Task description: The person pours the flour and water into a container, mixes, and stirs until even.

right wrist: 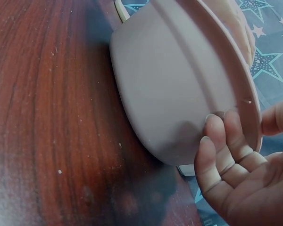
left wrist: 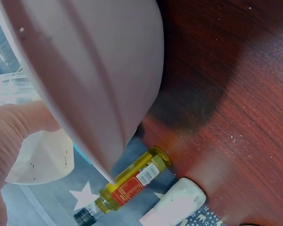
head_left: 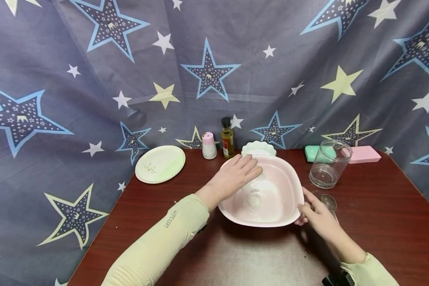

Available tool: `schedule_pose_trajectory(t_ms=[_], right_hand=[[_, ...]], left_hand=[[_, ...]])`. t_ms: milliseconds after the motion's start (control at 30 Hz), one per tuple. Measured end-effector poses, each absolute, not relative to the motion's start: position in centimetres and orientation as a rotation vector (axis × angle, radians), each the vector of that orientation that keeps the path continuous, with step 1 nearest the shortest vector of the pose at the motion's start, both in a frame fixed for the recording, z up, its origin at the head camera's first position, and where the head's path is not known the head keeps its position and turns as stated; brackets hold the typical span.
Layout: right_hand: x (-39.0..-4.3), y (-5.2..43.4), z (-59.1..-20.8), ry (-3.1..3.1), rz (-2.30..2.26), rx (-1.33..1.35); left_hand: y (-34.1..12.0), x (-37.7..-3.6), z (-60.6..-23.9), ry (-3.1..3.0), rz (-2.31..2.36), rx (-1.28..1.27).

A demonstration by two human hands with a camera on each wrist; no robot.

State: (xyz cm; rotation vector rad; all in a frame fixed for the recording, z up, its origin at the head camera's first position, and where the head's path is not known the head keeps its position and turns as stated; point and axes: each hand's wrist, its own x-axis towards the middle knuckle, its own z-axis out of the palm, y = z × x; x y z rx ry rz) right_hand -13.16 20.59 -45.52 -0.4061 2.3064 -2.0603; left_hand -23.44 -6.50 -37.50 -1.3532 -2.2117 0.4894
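A pale pink basin (head_left: 282, 190) is at the middle of the table, its inside facing me. My right hand (head_left: 319, 216) grips its right rim; in the right wrist view the fingers (right wrist: 216, 134) curl under the rim and the thumb lies on the other side. My left hand (head_left: 236, 176) is over the basin's left side, palm down, holding a clear cup (left wrist: 47, 157). In the left wrist view its thumb crosses the cup, and small dark specks show on it. The hand hides most of the cup in the head view.
Behind the basin stand a pink-capped shaker (head_left: 209, 147), an oil bottle (head_left: 227, 141) and a white scalloped dish (head_left: 259, 147). An oval plate (head_left: 161, 165) is at left. To the right are a clear jar (head_left: 329, 167), a spoon (head_left: 329, 201), a green sponge (head_left: 311, 154) and a pink block (head_left: 365, 154).
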Motion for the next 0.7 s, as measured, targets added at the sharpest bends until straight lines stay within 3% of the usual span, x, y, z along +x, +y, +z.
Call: schedule_pose_trajectory(t_ms=[700], right_hand=[[-13.27,20.49,-45.43,2.293,-2.087,-0.414]], left_hand=[[-6.1,-23.23,-37.78,-2.176,0.651,-1.344]])
